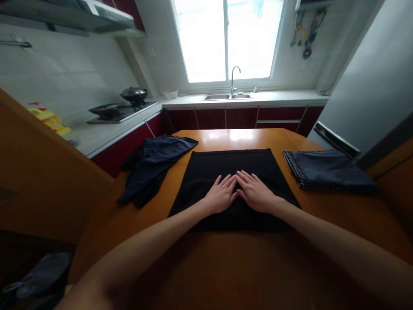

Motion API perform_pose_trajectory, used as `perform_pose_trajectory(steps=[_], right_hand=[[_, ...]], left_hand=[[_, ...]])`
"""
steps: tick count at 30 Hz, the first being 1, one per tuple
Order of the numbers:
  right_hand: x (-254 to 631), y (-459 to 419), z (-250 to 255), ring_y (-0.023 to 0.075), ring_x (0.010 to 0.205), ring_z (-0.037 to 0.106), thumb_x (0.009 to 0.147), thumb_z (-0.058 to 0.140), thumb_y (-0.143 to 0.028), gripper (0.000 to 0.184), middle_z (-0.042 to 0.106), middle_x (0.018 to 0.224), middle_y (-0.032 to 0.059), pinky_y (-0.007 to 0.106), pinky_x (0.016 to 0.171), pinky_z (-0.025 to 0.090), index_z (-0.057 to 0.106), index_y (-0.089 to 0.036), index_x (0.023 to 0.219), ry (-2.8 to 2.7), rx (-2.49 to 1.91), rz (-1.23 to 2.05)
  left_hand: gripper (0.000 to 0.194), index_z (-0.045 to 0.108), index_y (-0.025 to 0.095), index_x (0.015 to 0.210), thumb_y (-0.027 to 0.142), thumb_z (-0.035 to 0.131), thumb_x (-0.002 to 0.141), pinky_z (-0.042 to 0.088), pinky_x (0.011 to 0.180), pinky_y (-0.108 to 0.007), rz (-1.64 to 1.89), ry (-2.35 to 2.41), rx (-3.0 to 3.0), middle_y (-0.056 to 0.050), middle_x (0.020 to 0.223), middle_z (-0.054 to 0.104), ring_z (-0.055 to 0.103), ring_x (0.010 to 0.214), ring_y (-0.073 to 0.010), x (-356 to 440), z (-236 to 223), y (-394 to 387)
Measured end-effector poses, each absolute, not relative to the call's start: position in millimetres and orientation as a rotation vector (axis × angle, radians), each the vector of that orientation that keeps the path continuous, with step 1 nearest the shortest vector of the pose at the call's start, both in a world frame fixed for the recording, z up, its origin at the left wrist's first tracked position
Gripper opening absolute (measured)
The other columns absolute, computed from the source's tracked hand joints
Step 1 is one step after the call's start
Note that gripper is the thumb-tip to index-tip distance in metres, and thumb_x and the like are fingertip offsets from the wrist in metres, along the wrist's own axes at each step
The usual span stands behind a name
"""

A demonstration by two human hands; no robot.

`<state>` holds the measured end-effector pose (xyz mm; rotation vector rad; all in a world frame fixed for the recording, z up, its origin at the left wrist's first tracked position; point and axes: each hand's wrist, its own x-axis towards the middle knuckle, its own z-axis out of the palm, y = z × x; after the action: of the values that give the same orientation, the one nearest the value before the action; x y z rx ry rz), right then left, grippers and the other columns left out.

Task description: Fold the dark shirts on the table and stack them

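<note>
The left hand (220,194) and right hand (257,192) rest flat, outstretched, on the black cloth (230,160) directly beneath them.

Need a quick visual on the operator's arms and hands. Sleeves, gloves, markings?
Left arm and right arm: slim, bare, no sleeves in view. Left hand and right hand: ungloved, slender fingers. No watch, bracelet, cables or markings visible. Nail detail too small to tell.

Cloth (230,162) is laid on table (238,267) under left hand (221,196) and right hand (257,193), garments (158,159) left, second cloth (332,170) right, sink (230,97) beyond.
</note>
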<state>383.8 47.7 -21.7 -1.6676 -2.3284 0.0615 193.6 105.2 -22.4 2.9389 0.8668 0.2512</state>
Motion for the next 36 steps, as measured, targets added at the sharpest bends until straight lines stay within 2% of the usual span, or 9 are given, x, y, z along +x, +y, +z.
perform_pose_trajectory(steps=[5,12,16,19,21,24,28,31,36], right_hand=[[387,31,-47,0.0258,0.152,0.018,0.101,0.032,-0.053,0.068,0.022,0.165,0.0104,0.051,0.122,0.015,0.024,-0.02,0.159,-2.255,-1.774,0.118],[445,19,-52,0.0276,0.152,0.018,0.101,0.031,-0.055,0.067,0.025,0.164,0.0112,0.056,0.122,0.01,0.033,-0.018,0.156,-2.049,-2.069,0.168],[477,11,-47,0.0281,0.142,0.04,0.102,0.029,-0.042,0.058,0.046,0.152,0.0175,0.046,0.118,0.027,0.048,-0.01,0.146,-1.752,-2.083,0.188],[496,10,-39,0.0284,0.12,0.061,0.1,0.033,-0.036,0.049,0.067,0.127,0.0197,0.038,0.107,0.04,0.066,-0.01,0.125,-1.534,-2.063,0.164],[502,14,-34,0.0295,0.108,0.067,0.096,0.044,-0.038,0.04,0.073,0.112,0.0183,0.036,0.096,0.046,0.073,-0.014,0.111,-1.467,-2.12,0.25],[501,23,-32,0.0279,0.093,0.071,0.087,0.062,-0.041,0.028,0.076,0.095,0.0151,0.032,0.082,0.049,0.077,-0.018,0.09,-1.431,-2.191,0.368],[499,37,-35,0.022,0.078,0.07,0.078,0.07,-0.026,0.011,0.076,0.081,0.0098,0.027,0.072,0.048,0.075,-0.017,0.075,-1.42,-2.192,0.361],[505,44,-34,0.0197,0.076,0.069,0.078,0.065,-0.017,0.01,0.075,0.08,0.0091,0.025,0.069,0.048,0.074,-0.015,0.075,-1.433,-2.141,0.344],[515,53,-34,0.0178,0.075,0.069,0.084,0.058,-0.017,0.015,0.076,0.083,0.0089,0.024,0.068,0.05,0.073,-0.013,0.083,-1.435,-2.034,0.367]], left_hand=[[0.057,0.03,0.019,0.157,0.044,0.031,0.106,0.011,0.123,-0.043,0.33,0.847,2.957,-0.011,0.16,0.035,0.025,0.151,-0.0232,182,-36,107],[0.06,0.027,0.019,0.158,0.047,0.032,0.104,0.011,0.122,-0.048,0.211,1.13,2.757,-0.011,0.163,0.027,0.019,0.152,-0.0264,128,-30,138],[0.059,0.041,0.012,0.149,0.045,0.034,0.101,0.024,0.118,-0.044,0.395,1.436,2.606,-0.017,0.154,0.043,0.036,0.145,-0.0287,76,-18,158],[0.052,0.061,0.011,0.125,0.048,0.04,0.095,0.044,0.1,-0.035,0.555,1.711,2.362,-0.017,0.122,0.066,0.062,0.115,-0.0281,45,-8,163],[0.048,0.069,0.013,0.102,0.054,0.047,0.09,0.048,0.083,-0.031,0.493,1.748,2.171,-0.013,0.098,0.072,0.068,0.093,-0.0268,35,-5,162],[0.047,0.069,0.016,0.08,0.062,0.06,0.077,0.046,0.068,-0.029,0.412,1.669,1.986,-0.009,0.08,0.072,0.067,0.078,-0.0252,33,-7,161],[0.043,0.068,0.017,0.068,0.059,0.069,0.062,0.043,0.063,-0.029,0.57,1.601,1.934,-0.007,0.071,0.07,0.065,0.072,-0.0247,41,-14,167],[0.042,0.067,0.017,0.069,0.059,0.066,0.062,0.045,0.065,-0.029,0.67,1.56,1.936,-0.006,0.072,0.07,0.065,0.073,-0.0244,41,-20,174],[0.042,0.066,0.017,0.075,0.059,0.061,0.068,0.048,0.067,-0.029,0.739,1.56,1.946,-0.006,0.075,0.071,0.067,0.075,-0.0243,39,-31,181]])
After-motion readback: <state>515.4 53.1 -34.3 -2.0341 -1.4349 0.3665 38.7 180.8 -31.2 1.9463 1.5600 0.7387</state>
